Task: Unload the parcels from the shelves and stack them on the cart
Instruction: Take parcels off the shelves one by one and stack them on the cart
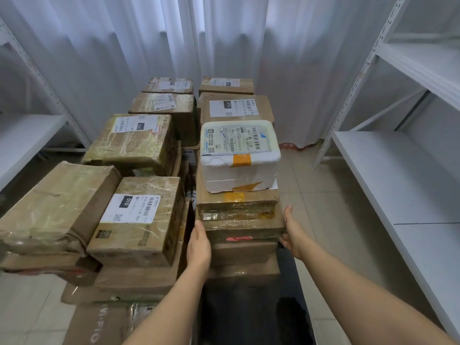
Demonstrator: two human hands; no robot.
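Note:
A pile of taped brown cardboard parcels fills the middle of the view, stacked on a cart whose dark deck (249, 314) shows at the near end. A white foam box (240, 155) tops the near right stack. Under it lies a flat brown parcel (245, 227). My left hand (199, 245) presses flat against that parcel's left side. My right hand (292, 235) holds its right edge, thumb up, fingers curled under the corner. A labelled box (139, 217) stands just left of my left hand.
White metal shelving stands on the right (398, 175) and on the left (27, 135), its boards bare. White curtains (224, 46) hang behind the pile. Tiled floor (321, 195) runs between the cart and the right shelf.

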